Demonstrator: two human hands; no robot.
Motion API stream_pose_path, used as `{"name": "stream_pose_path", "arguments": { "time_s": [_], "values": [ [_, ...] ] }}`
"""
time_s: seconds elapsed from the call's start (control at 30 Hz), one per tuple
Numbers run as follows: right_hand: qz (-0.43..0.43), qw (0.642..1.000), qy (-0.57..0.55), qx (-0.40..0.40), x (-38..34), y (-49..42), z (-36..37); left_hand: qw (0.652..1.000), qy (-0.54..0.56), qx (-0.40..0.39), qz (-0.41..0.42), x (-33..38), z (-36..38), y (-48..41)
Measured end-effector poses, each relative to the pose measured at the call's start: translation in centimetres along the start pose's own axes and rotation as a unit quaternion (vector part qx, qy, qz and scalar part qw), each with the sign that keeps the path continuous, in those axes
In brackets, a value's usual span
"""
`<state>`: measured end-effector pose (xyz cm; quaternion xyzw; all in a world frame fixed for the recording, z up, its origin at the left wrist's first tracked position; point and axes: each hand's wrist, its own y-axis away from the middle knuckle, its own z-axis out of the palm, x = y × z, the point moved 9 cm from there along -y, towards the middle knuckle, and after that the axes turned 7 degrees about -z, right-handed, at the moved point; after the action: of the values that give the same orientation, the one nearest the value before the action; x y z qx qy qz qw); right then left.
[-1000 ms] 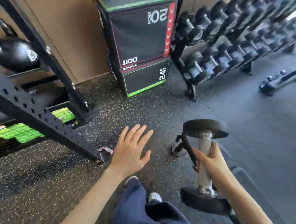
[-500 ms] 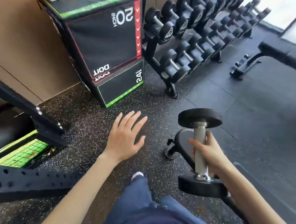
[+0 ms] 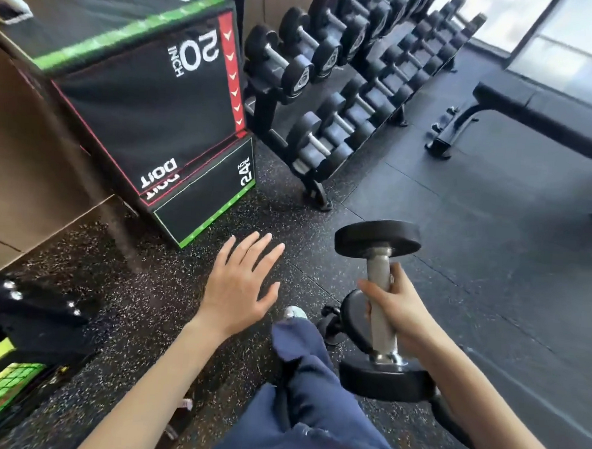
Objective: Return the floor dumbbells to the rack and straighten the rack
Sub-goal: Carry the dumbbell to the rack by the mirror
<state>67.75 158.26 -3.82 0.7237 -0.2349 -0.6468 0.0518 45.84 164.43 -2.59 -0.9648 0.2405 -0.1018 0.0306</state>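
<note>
One dumbbell [image 3: 379,309] in right hand [image 3: 398,310]

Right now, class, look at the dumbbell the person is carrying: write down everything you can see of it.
The dumbbell has two round black heads, rubbery-looking and matte, joined by a silver metal handle with a collar at the lower end. It is held nearly upright, clear of the floor, one head up and one down. The right hand wraps the handle at its middle; nothing else visibly touches it. It hangs at lower right, ahead of the person's blue-trousered leg, short of the dumbbell rack.
</note>
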Motion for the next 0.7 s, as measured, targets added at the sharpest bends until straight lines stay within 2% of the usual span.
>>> {"name": "stream_pose_path", "arguments": {
  "time_s": [0.43, 0.7],
  "values": [
    [-0.004, 0.998, -0.041, 0.038, -8.9, -20.2, -2.6, 0.999, 0.017, 0.02, 0.039, -1.9, -0.7, -23.5],
    [0.01, 0.996, -0.049, 0.07, -11.3, -28.5, -4.7, 0.996, 0.03, 0.028, 0.085, -2.0, 0.1, -34.5]
  ]
}}
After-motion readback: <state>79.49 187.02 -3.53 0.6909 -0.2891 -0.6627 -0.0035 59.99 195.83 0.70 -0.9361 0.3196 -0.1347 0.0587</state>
